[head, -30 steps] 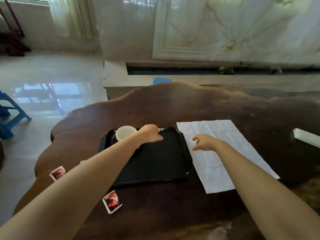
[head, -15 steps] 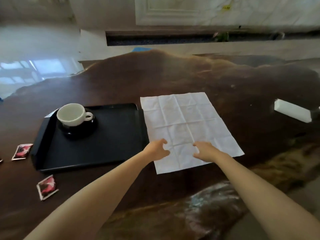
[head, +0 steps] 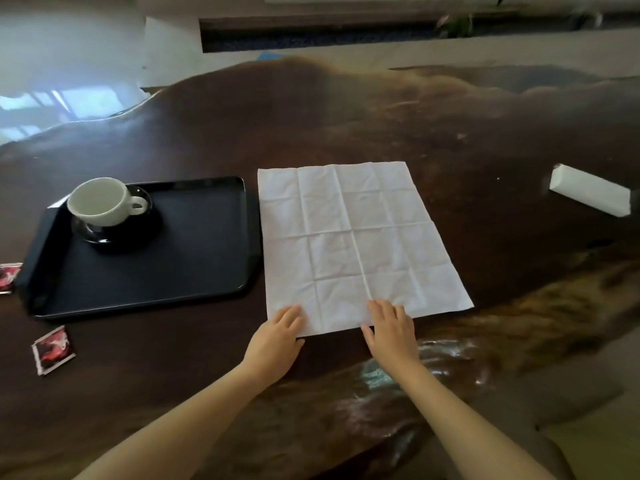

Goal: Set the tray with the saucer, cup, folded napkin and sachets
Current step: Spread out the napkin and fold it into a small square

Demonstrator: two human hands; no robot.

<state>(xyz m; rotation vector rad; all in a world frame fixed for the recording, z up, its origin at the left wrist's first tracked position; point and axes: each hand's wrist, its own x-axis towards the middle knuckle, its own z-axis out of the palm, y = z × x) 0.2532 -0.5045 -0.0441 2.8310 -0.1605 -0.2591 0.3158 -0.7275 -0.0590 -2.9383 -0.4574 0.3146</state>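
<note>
Clipped by frame: left-edge sachet [head: 7, 278], only part shows. saucer [head: 114, 239] mostly hidden under cup [head: 100, 202]. Print on lower-left sachet [head: 53, 349] too small to read. left hand [head: 277, 337] and right hand [head: 391, 332] cover parts of the napkin [head: 353, 237] near edge. Forearms run off bottom. Top strip blurred.

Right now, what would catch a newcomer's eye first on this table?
The big white napkin lies unfolded mid-table, left hand and right hand resting on its near edge. Left of it, the black tray holds only a white cup on its saucer; red sachets lie outside it.
</note>
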